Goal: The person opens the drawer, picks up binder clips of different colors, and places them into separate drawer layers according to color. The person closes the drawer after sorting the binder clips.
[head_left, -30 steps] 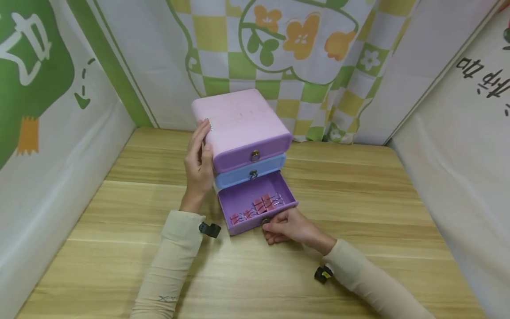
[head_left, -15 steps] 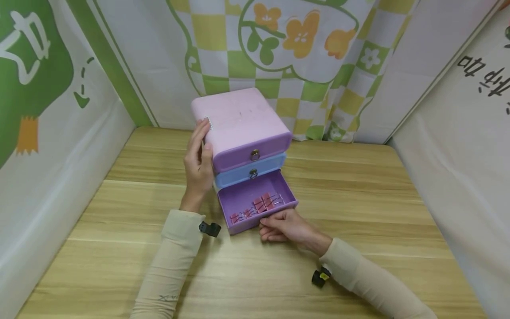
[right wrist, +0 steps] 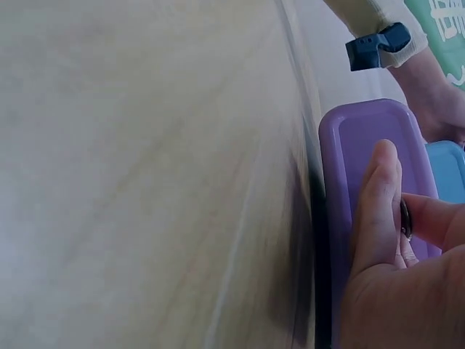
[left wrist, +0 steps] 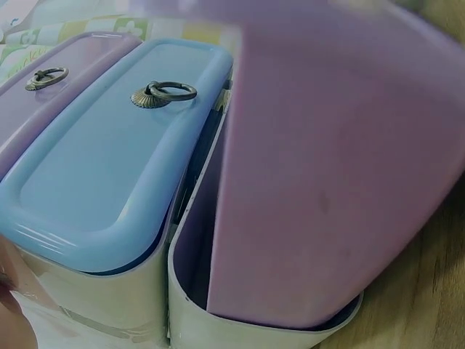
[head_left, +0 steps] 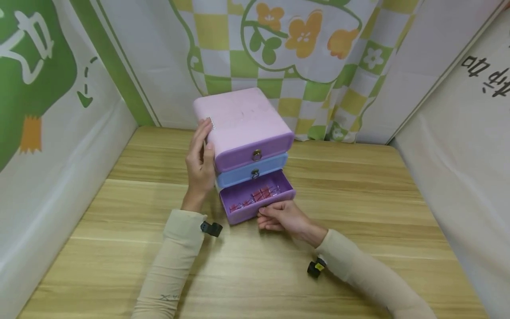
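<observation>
A small three-drawer storage box [head_left: 243, 117] with a pale pink top stands on the table. Its bottom purple drawer [head_left: 243, 215] is partly pulled out, with several pink binder clips [head_left: 260, 194] lying inside. My right hand [head_left: 288, 220] is at that drawer's front. In the right wrist view, thumb and finger pinch the metal ring pull [right wrist: 406, 219]. My left hand [head_left: 200, 166] rests against the box's left side, fingertips at the top edge. Above the pulled drawer, the blue drawer [head_left: 253, 170] and the upper purple drawer [head_left: 255, 152] are closed.
The wooden table [head_left: 358, 190] extends around the box. A checkered curtain [head_left: 287, 88] hangs close behind it, and white printed panels [head_left: 450, 124] flank the table. A small black camera [head_left: 211, 228] sits at the left wrist.
The bottom drawer has slid partway back into the box, and my right hand has moved with it, away from me. My left hand keeps its place on the box.
</observation>
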A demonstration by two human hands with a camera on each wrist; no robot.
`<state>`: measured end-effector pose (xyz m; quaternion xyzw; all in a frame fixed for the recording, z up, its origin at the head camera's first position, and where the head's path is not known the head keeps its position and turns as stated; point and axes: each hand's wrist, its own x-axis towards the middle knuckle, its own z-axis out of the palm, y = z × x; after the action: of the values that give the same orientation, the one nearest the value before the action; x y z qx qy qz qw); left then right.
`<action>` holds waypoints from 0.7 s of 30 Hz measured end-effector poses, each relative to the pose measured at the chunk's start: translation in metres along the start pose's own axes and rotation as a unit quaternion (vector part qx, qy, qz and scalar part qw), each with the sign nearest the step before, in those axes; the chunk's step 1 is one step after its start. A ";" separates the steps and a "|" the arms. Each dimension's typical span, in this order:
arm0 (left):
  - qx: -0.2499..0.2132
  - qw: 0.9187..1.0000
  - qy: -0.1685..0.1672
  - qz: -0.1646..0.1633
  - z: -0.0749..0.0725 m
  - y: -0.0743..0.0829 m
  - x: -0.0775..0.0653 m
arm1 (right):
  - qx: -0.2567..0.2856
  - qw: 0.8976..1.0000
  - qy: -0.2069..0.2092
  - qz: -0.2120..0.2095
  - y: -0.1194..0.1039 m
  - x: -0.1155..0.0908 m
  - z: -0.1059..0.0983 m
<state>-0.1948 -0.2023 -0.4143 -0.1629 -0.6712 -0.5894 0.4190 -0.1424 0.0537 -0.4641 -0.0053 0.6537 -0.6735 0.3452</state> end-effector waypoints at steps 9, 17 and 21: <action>0.000 1.000 0.000 0.003 0.000 -0.001 0.000 | 0.009 1.000 0.010 -0.004 -0.010 0.018 0.003; 0.002 1.000 -0.001 0.003 0.000 -0.001 0.000 | 0.024 0.999 0.019 -0.007 -0.018 0.035 0.004; 0.004 1.000 0.000 0.008 0.000 -0.001 0.000 | 0.023 0.999 0.026 -0.005 -0.021 0.041 0.005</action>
<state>-0.1960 -0.2026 -0.4150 -0.1668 -0.6722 -0.5831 0.4247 -0.1811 0.0275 -0.4633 0.0166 0.6468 -0.6899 0.3246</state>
